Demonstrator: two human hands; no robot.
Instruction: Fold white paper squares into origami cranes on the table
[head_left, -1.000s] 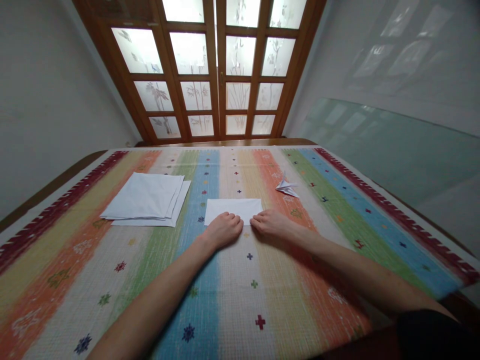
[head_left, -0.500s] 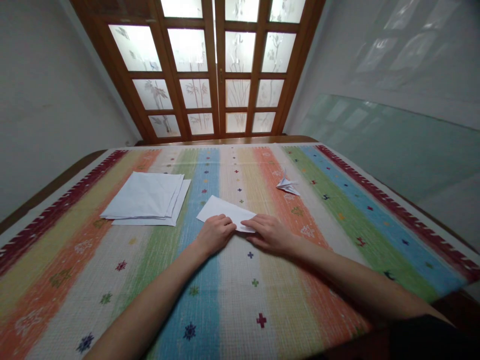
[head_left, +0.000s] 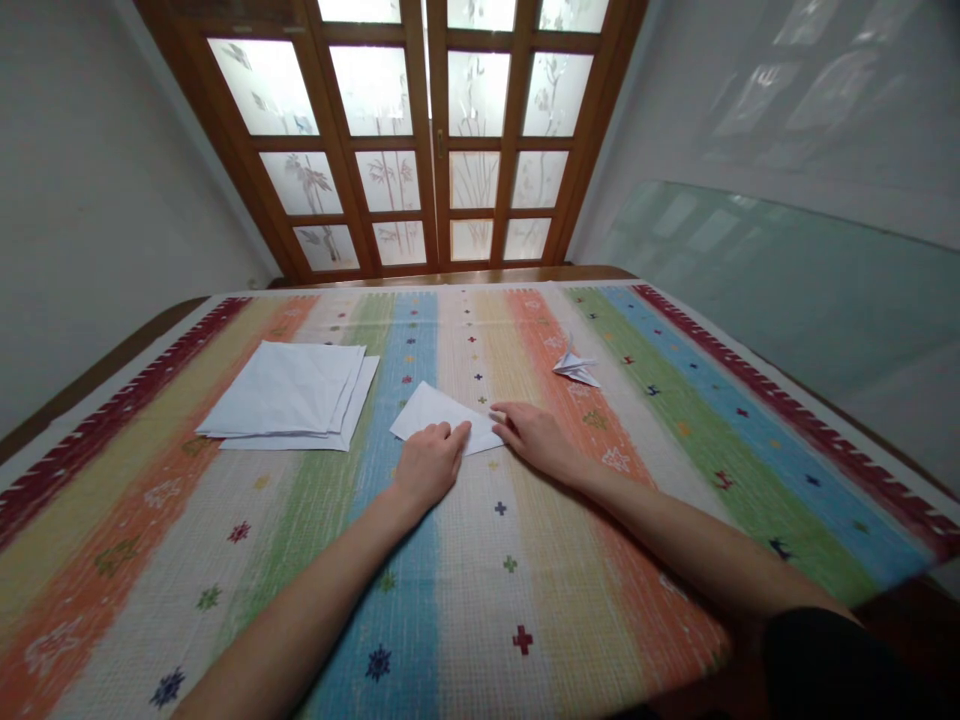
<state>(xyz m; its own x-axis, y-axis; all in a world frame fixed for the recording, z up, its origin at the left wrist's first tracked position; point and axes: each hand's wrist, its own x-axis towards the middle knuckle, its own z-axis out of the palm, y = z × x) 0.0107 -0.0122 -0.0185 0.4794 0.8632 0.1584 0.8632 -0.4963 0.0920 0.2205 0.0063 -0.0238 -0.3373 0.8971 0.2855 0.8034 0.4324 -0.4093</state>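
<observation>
A folded white sheet of paper (head_left: pixel 431 408) lies slanted on the tablecloth in front of me. My left hand (head_left: pixel 429 462) rests over its near edge, fingers curled, with the index finger pressing the paper down. At the paper's right end is my right hand (head_left: pixel 536 438), its thumb and fingers apart, the tips beside or just touching the corner. I cannot tell whether they touch it. Beyond my right hand sits a small folded paper figure (head_left: pixel 576 368) with pointed tips, like an origami crane.
To the left lies a stack of white paper sheets (head_left: pixel 285 390). A striped, patterned tablecloth (head_left: pixel 450 580) covers the table. At the far end stand wooden doors with glass panes (head_left: pixel 386 180). A pale glass panel (head_left: pixel 750 270) leans along the right wall.
My right hand has let go of the paper's near right edge and moved slightly right and away from me, fingers spreading. My left hand has shifted slightly, its index finger now stretched over the paper.
</observation>
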